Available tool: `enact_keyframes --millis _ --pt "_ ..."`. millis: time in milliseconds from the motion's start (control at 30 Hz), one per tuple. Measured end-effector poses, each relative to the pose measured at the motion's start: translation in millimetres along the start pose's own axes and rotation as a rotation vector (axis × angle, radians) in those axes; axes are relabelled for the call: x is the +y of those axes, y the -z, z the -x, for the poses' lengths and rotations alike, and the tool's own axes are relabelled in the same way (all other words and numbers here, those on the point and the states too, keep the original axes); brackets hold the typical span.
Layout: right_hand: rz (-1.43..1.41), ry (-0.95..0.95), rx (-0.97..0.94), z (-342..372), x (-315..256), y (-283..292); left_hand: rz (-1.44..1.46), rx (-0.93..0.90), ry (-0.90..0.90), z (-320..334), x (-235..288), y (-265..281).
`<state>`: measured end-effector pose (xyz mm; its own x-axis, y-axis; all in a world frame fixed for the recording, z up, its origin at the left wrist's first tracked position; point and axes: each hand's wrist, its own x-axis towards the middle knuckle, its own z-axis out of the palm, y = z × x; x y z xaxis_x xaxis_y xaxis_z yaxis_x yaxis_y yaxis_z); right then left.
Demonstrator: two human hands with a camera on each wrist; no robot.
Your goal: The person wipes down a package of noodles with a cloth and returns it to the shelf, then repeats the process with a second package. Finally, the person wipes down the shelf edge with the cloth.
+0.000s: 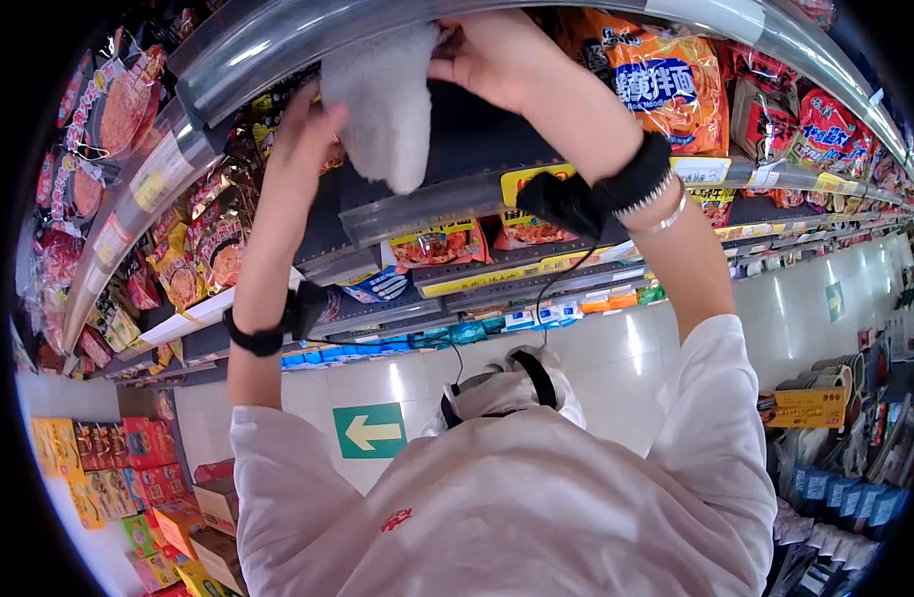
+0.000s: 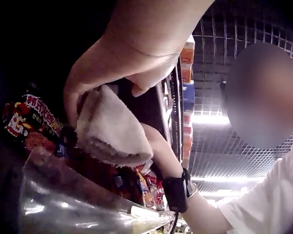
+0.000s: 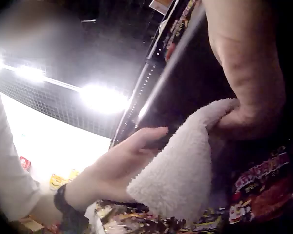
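Observation:
A fluffy white cloth (image 1: pixel 382 99) hangs between the hands in front of the upper shelf, folded and narrowing to a tip at its lower end. My right hand (image 1: pixel 497 60) pinches its upper part; in the right wrist view, the cloth (image 3: pixel 178 168) droops from the curled fingers of the right hand (image 3: pixel 246 114). My left hand (image 1: pixel 303 139) is at the cloth's left edge. The right wrist view shows that left hand (image 3: pixel 115 168) with its thumb held out apart and its fingertips hidden behind the cloth. Greyish edges show on the cloth (image 2: pixel 112 124) in the left wrist view.
Clear plastic shelf edging (image 1: pixel 278 60) curves across the top, close above the hands. An orange noodle packet (image 1: pixel 666 85) stands right of the right forearm. Packets of noodles (image 1: pixel 437 244) fill lower shelves. A green arrow sign (image 1: pixel 368 431) marks the floor behind the person.

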<state>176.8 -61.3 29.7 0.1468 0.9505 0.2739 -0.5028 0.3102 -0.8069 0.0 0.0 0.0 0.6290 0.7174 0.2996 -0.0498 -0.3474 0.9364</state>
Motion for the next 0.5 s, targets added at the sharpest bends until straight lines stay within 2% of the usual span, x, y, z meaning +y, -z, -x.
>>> enact_keyframes --millis 33,100,133,233,300,367,400,433,500 --pt "0.000 0.000 -0.005 10.1 0.8 -6.3 -0.081 -0.010 -0.137 16.5 2.7 -5.1" --pt "-0.108 0.074 0.102 24.1 14.1 -20.8 -0.106 0.010 -0.182 28.1 0.7 1.8" --pt "-0.132 0.043 0.047 31.9 15.3 -22.1 -0.097 0.050 -0.251 33.1 -4.0 0.3" --pt "-0.156 -0.070 -0.070 51.3 17.4 -23.2 -0.084 0.147 -0.304 47.8 -16.5 1.3" --pt "-0.191 -0.124 -0.084 58.8 25.0 -22.7 -0.072 0.194 -0.270 57.6 -16.1 1.7" --pt "-0.068 -0.138 -0.083 65.4 29.5 -17.2 -0.260 0.204 -0.401 64.4 -20.0 5.2" --pt "-0.066 -0.141 -0.081 70.9 31.3 -13.4 -0.261 0.193 -0.402 70.8 -18.2 3.1" --pt "0.109 -0.115 -0.117 78.5 31.7 -8.0 -0.257 0.195 -0.400 78.5 -14.8 -0.7" --pt "0.422 -0.045 -0.181 93.3 28.6 1.4 -0.497 0.108 -0.444 88.7 -8.3 -8.8"
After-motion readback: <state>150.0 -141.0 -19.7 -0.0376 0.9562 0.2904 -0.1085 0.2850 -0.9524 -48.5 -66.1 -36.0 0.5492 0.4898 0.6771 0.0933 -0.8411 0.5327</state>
